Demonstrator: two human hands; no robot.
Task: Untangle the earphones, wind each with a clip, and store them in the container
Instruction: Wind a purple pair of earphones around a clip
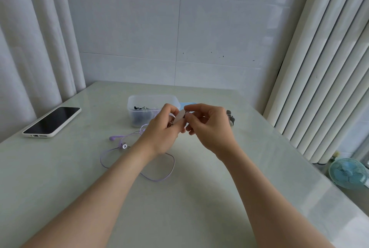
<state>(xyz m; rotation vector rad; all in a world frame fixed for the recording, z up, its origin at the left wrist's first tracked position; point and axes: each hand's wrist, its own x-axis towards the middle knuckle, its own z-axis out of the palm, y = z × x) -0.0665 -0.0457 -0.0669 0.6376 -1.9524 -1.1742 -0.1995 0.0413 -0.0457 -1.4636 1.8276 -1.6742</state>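
Purple earphones (123, 145) lie on the pale table (199, 198), their cable looping in front of my left wrist and running up into my left hand. My left hand (162, 128) grips a pale flat clip (179, 118) together with the cable. My right hand (207, 123) pinches the top end of the same clip. Behind my hands stands a clear plastic container (139, 104) with a dark earphone bundle inside. A few more clips (230, 118) lie just right of my right hand, partly hidden by it.
A phone (53, 121) in a white case lies at the table's left. A blue lid (184, 105) peeks out behind the container. A radiator (319, 88) runs along the right side, and a small blue fan (348, 173) sits below the table edge.
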